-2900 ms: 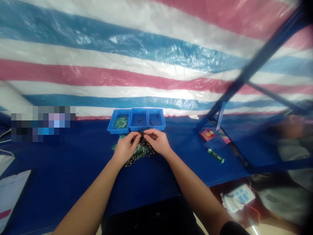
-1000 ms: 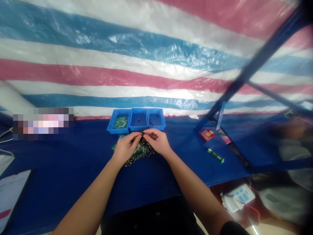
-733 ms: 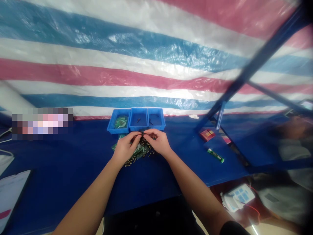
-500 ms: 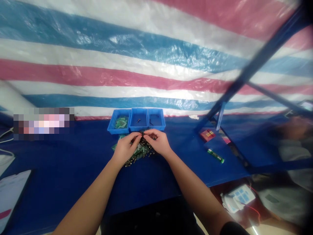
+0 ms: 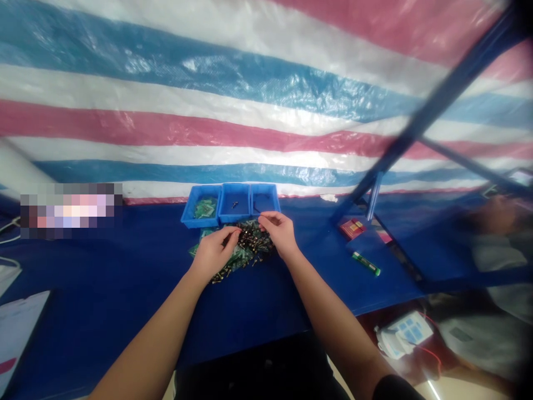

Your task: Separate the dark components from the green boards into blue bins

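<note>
My left hand [image 5: 214, 253] is over the left side of a heap, thumb and forefinger closed in a pinch. Whatever sits between those fingertips is too small to make out. My right hand [image 5: 282, 234] is pinched too, just in front of the right blue bin [image 5: 278, 203]; its fingertips hide anything they hold. Beneath and between both hands lie many small black parts with brass-coloured ends [image 5: 252, 238], heaped together with thin green pieces [image 5: 239, 259]. The middle blue bin [image 5: 235, 217] contains a few small dark parts. Green pieces [image 5: 205, 208] fill the left blue bin [image 5: 188, 214].
On the blue table [image 5: 125, 278] a green tube [image 5: 366, 263] and a red box [image 5: 352, 228] lie to the right, near a blue metal frame [image 5: 400, 144]. A tablet-like panel [image 5: 23, 333] is at left. Another person [image 5: 495, 233] appears blurred at far right.
My hands were together over the heap, fingertips meeting at a small dark part. My right hand has moved right and slightly away from me, toward the right bin; my left hand has barely moved.
</note>
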Demonstrator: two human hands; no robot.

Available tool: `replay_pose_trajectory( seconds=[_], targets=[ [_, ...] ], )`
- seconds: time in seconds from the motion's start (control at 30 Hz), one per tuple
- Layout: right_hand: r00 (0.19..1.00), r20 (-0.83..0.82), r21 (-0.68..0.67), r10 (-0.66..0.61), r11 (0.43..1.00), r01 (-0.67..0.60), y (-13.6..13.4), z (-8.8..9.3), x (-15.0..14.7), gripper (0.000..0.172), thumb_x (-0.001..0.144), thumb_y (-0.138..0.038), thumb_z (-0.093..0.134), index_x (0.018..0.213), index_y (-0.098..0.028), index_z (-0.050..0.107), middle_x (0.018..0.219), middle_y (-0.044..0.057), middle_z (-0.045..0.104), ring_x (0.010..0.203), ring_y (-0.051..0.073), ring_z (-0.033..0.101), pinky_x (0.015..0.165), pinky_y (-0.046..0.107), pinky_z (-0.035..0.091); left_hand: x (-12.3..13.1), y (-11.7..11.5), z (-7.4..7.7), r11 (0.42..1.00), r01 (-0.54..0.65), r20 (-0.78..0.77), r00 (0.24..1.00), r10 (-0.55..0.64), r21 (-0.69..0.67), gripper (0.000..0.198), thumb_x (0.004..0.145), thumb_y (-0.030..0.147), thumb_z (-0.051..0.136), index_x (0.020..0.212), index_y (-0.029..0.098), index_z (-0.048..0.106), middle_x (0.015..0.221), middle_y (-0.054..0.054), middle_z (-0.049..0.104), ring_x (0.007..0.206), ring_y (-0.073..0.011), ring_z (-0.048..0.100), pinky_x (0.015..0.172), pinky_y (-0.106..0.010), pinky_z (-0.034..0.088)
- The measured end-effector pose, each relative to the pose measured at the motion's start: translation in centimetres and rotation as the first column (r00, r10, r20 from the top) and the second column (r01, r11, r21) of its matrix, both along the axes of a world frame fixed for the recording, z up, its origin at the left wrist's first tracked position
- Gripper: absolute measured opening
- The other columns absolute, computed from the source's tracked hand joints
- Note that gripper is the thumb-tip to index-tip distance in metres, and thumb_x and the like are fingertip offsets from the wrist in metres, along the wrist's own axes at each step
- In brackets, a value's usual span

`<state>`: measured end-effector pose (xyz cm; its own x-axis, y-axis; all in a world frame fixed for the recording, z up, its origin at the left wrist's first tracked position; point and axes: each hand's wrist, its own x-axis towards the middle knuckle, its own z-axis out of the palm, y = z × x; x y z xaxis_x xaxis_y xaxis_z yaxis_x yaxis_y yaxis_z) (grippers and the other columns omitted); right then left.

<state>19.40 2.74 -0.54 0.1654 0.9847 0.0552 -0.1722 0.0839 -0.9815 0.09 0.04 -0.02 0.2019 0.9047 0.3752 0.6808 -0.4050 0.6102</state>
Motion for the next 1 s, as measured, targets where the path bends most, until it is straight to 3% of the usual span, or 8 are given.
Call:
replay_pose_trajectory(
  seconds=[0.2, 0.3, 0.43, 0.57, 0.63, 0.77, 1.0],
  targets=[
    [0.997, 0.034, 0.127, 0.065, 0.99, -0.069, 0.5, -0.4, 0.6, 0.056, 0.074, -0.036, 0.073, 0.126, -0.022, 0.059, 0.117, 0.008, 0.069, 0.09, 0.019, 0.07, 0.083, 0.035, 0.057, 0.0, 0.0, 0.1, 1.0, 0.008, -0.003, 1.0, -0.008, -0.008, 0.034, 0.094, 0.043, 0.046, 0.102, 0.02, 0.07, 0.079, -0.001, 0.073, 0.061, -0.0124, 0.064, 0.054, -0.019, 0.045],
    [0.972, 0.227, 0.197, 0.057, 0.975, -0.104, 0.3, -0.5, 0.5, 0.037, 0.08, -0.034, 0.067, 0.114, -0.022, 0.067, 0.111, 0.006, 0.071, 0.089, 0.019, 0.069, 0.083, 0.034, 0.056, 0.1, -0.1, 0.3, 1.0, 0.012, -0.011, 1.0, -0.012, -0.001, 0.034, 0.094, 0.043, 0.045, 0.101, 0.02, 0.07, 0.079, -0.001, 0.073, 0.061, -0.0123, 0.064, 0.054, -0.02, 0.044],
    [0.821, 0.569, 0.247, 0.048, 0.942, -0.226, -0.4, -0.3, 0.1, 0.017, 0.084, -0.028, 0.061, 0.095, -0.023, 0.073, 0.094, 0.005, 0.073, 0.084, 0.02, 0.067, 0.081, 0.035, 0.053, 0.1, -0.1, 0.4, 1.0, 0.014, -0.02, 1.0, -0.014, 0.015, 0.033, 0.094, 0.043, 0.046, 0.1, 0.02, 0.069, 0.08, -0.001, 0.073, 0.062, -0.0133, 0.064, 0.056, -0.021, 0.045],
    [0.607, 0.784, 0.213, 0.129, 0.863, -0.457, -0.9, 0.2, -0.1, 0.021, 0.077, -0.02, 0.069, 0.097, -0.023, 0.073, 0.096, 0.006, 0.071, 0.094, 0.023, 0.063, 0.09, 0.039, 0.047, 0.1, -0.1, 0.3, 0.999, 0.006, -0.034, 0.999, -0.005, 0.032, 0.034, 0.095, 0.043, 0.044, 0.099, 0.02, 0.069, 0.08, -0.002, 0.073, 0.063, -0.0146, 0.064, 0.059, -0.022, 0.047],
    [0.559, 0.816, 0.187, 0.15, 0.846, -0.5, -1.0, 0.4, -0.1, 0.022, 0.076, -0.019, 0.071, 0.098, -0.022, 0.073, 0.097, 0.007, 0.07, 0.095, 0.023, 0.062, 0.09, 0.039, 0.046, 0.1, -0.1, 0.3, 1.0, 0.004, -0.038, 0.999, -0.003, 0.031, 0.034, 0.095, 0.042, 0.045, 0.099, 0.02, 0.069, 0.081, -0.002, 0.073, 0.064, -0.0147, 0.065, 0.06, -0.022, 0.047],
    [0.549, 0.819, 0.174, 0.167, 0.839, -0.515, -0.9, 0.2, -0.1, 0.015, 0.08, -0.015, 0.066, 0.091, -0.022, 0.073, 0.088, 0.004, 0.071, 0.087, 0.02, 0.063, 0.085, 0.034, 0.046, 0.1, -0.1, 0.4, 1.0, 0.011, -0.032, 0.999, -0.01, 0.02, 0.032, 0.095, 0.042, 0.045, 0.1, 0.02, 0.069, 0.082, -0.002, 0.073, 0.065, -0.014, 0.065, 0.059, -0.021, 0.047],
    [0.603, 0.776, 0.166, 0.186, 0.862, -0.48, -0.9, -0.2, -0.1, 0.028, 0.076, -0.004, 0.056, 0.091, -0.022, 0.072, 0.088, 0.003, 0.071, 0.08, 0.017, 0.064, 0.076, 0.028, 0.049, 0.1, 0.0, 0.3, 1.0, 0.006, -0.029, 1.0, -0.005, 0.018, 0.031, 0.094, 0.042, 0.046, 0.099, 0.021, 0.069, 0.08, -0.001, 0.072, 0.063, -0.0131, 0.064, 0.058, -0.021, 0.045]
  ],
)
